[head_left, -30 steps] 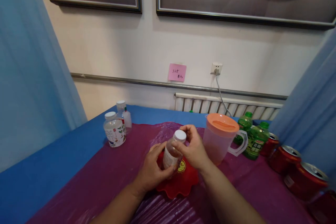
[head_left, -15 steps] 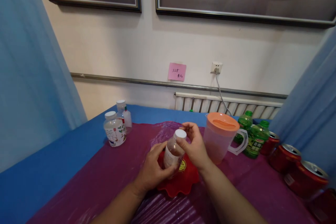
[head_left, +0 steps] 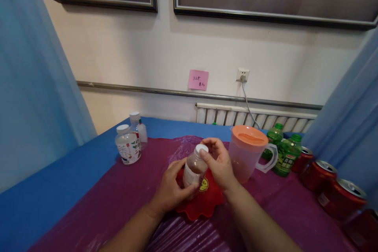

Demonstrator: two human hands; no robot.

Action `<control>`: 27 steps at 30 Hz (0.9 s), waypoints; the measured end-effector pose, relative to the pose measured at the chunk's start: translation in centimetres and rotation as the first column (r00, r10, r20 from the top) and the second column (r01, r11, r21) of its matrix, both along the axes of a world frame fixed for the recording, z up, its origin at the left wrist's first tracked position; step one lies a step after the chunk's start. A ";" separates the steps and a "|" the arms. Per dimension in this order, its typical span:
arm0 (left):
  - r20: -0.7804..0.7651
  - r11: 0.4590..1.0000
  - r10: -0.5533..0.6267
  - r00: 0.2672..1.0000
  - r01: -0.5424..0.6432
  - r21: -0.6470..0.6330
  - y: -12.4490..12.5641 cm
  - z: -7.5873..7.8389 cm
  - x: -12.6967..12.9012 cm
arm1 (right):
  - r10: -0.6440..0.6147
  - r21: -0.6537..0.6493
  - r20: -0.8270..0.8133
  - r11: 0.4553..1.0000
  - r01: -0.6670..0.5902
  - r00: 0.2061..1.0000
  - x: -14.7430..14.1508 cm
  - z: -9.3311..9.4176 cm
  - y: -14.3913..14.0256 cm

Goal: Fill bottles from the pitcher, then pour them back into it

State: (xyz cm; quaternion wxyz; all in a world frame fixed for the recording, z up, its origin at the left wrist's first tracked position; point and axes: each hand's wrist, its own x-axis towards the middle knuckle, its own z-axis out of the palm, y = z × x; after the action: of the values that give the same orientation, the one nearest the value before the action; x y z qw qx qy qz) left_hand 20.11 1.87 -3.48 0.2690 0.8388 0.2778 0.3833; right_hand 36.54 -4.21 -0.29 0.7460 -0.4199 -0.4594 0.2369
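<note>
A clear bottle [head_left: 193,170] with a pale label stands slightly tilted above a red wavy-edged dish [head_left: 203,206] that bears a yellow round mark. My left hand [head_left: 174,185] wraps round the bottle's body from the left. At the top, my right hand [head_left: 217,161] has its thumb and fingers closed on the white cap [head_left: 201,149]. Whether the bottle's base touches the dish is hidden by my left hand. Just right of my right hand is a clear pitcher [head_left: 242,161] with an orange lid.
Two clear containers with white caps, a wide jar [head_left: 128,145] and a slim bottle [head_left: 138,128], stand at the left. Green bottles [head_left: 286,155] and several red cans [head_left: 342,199] line the right. Purple plastic sheeting [head_left: 118,201] covers part of the blue tabletop [head_left: 59,165].
My right thumb has shifted up from the bottle's neck onto the side of the white cap. My left hand keeps its hold. The view has moved very slightly.
</note>
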 end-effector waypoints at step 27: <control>0.014 0.991 0.036 0.999 -0.038 0.131 1.5 -0.2 0.2 | -0.109 0.170 0.262 0.983 0.065 0.959 -0.6 0.5 -0.1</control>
State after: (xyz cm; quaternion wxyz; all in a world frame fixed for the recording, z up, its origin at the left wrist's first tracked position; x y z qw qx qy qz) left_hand 20.34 3.42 -3.72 0.2077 0.8472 0.2659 0.4104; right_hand 35.99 -4.35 0.24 0.7172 -0.4069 -0.5556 0.1067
